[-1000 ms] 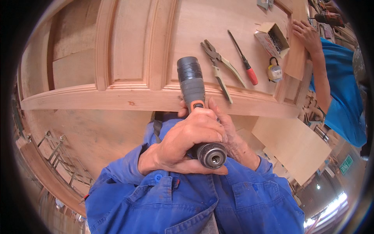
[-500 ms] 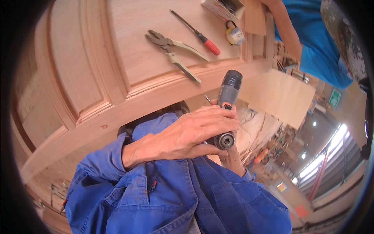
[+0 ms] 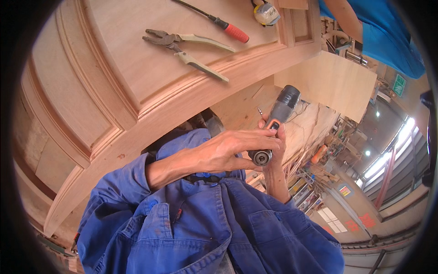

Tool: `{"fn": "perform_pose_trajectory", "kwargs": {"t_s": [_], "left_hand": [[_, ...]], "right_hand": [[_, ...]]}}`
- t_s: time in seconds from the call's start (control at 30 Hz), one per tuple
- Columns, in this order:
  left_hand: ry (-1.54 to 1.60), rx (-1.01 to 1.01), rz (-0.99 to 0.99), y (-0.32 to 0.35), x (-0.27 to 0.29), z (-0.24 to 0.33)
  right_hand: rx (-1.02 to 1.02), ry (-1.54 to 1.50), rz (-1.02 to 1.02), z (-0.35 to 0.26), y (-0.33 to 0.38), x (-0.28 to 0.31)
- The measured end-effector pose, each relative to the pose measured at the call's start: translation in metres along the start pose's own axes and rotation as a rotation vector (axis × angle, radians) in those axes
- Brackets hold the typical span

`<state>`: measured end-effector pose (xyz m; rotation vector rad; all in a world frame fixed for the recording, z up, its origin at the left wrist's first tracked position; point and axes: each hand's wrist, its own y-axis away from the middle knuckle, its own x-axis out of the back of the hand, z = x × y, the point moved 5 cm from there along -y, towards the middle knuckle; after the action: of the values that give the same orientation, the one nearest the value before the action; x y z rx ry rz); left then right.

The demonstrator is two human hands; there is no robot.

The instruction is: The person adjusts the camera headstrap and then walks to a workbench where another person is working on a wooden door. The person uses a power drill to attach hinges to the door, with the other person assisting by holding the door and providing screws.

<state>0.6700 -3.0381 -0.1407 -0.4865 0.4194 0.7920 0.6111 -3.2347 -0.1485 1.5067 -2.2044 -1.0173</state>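
Observation:
A cordless drill (image 3: 282, 107), dark grey and black with orange trim, is held in front of my chest. Its round chuck (image 3: 262, 158) faces back toward me, and I see no bit in it. My left hand (image 3: 239, 147) lies across the drill's body, fingers wrapped round it just above the chuck. Behind and below it, my right hand (image 3: 276, 171) grips the drill too, largely covered by the tool and the left hand. A small metal screwdriver bit (image 3: 260, 111) sticks up by the right fingertips, seemingly pinched there.
Pliers (image 3: 182, 48), a red-handled screwdriver (image 3: 230, 29) and a tape measure (image 3: 266, 14) lie on a panelled wooden door (image 3: 123, 132) ahead. A plywood sheet (image 3: 333, 82) sits to its right. Another person's blue-clothed body (image 3: 392, 41) and bare arm are at the far right.
My view has shifted, so the door and tools sit further up and left. The drill has tilted a little, and the small bit stands out more clearly above the right fingers.

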Motion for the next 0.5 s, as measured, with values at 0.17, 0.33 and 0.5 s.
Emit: {"fn": "perform_pose_trajectory", "kwargs": {"t_s": [0.17, 0.33, 0.5], "left_hand": [[0.062, -0.025, 0.001, -0.004, -0.003, -0.01], [0.102, 0.004, 0.011, -0.006, -0.007, -0.022], [0.143, 0.025, 0.024, -0.002, -0.009, -0.034]], "right_hand": [[-0.012, -0.005, 0.001, -0.005, -0.004, 0.011], [-0.045, -0.055, 0.012, -0.004, -0.004, 0.023], [-0.065, -0.01, 0.08, 0.002, -0.003, 0.029]]}}
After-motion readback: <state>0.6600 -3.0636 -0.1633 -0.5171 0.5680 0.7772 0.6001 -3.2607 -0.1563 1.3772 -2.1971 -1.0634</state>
